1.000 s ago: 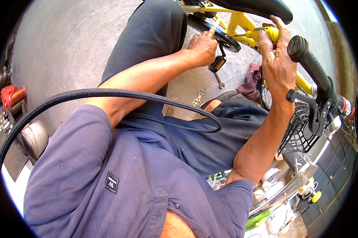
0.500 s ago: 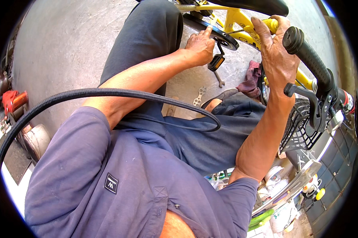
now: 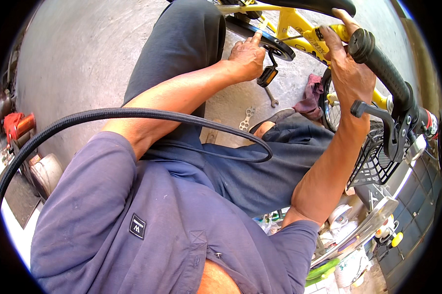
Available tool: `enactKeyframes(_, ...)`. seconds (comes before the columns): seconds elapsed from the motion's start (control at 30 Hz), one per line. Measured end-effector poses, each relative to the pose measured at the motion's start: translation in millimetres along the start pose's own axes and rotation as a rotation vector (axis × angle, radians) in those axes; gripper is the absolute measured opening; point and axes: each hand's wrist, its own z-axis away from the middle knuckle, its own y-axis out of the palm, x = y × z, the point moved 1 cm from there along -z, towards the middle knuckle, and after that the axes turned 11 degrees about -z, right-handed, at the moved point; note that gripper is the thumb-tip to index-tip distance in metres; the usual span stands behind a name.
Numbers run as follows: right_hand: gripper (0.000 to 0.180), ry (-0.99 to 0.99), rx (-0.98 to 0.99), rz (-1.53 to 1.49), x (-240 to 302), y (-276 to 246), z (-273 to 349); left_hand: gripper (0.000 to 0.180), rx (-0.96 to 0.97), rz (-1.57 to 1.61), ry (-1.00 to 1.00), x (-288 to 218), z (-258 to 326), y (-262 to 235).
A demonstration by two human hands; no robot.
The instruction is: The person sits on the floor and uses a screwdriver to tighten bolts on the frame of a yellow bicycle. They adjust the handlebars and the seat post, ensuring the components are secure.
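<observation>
My left hand (image 3: 247, 60) is at the black, disc-like chain guard (image 3: 281, 50) of a yellow bicycle (image 3: 294, 24), index finger stretched toward its edge and the other fingers bent. A pedal (image 3: 267, 76) hangs just below. My right hand (image 3: 351, 78) is beside the frame and behind the black handlebar grip (image 3: 362, 46). Its thumb and fingers close around a yellow rounded piece (image 3: 339, 32) with dark marks; whether this belongs to the frame is unclear. Part of that hand is hidden by the grip.
A brake lever (image 3: 373, 111) and black basket (image 3: 374, 157) are near my right forearm. On the floor lie an open-end wrench (image 3: 271, 98), a flat multi-hole wrench (image 3: 247, 119) and a dark red rag (image 3: 310, 98). A black hose (image 3: 108, 114) arcs across my left arm.
My right hand has shifted slightly right and turned, and the yellow rounded piece between its fingers has changed angle. My left hand has stayed at the chain guard.
</observation>
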Motion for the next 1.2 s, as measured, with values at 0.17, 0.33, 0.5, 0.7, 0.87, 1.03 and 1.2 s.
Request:
enactKeyframes(0.17, 0.038, 0.082, -0.125, -0.032, 5.8, 11.0, -6.3, 0.021, 0.014, 0.003, -0.003, 1.2, 0.0, -0.7)
enactKeyframes(0.33, 0.040, 0.117, 0.043, 0.106, 21.8, -1.4, -1.6, 0.021, 0.011, -0.021, 0.000, 2.9, -1.0, 1.4)
enactKeyframes(0.5, 0.042, 0.184, 0.216, 0.181, 15.5, -12.2, 9.0, 0.021, 0.005, -0.021, 0.001, 2.8, -0.5, 1.9)
enactKeyframes(0.7, 0.036, 0.060, 0.141, 0.271, 2.1, -9.1, 8.8, 0.022, 0.002, -0.024, 0.005, 0.7, 0.4, 0.4)
enactKeyframes(0.87, 0.031, 0.148, -0.174, 0.062, 19.5, 3.1, -1.6, 0.021, 0.045, -0.018, -0.008, -0.5, 0.8, -2.9)
enactKeyframes(1.03, 0.032, 0.031, -0.183, 0.122, 11.5, 8.3, -2.4, 0.021, 0.000, -0.028, 0.009, -0.5, 0.0, 0.1)
enactKeyframes(1.2, 0.045, 0.191, 0.174, 0.109, 17.7, -7.4, 3.9, 0.020, -0.008, -0.021, -0.002, 2.3, 0.4, 2.6)
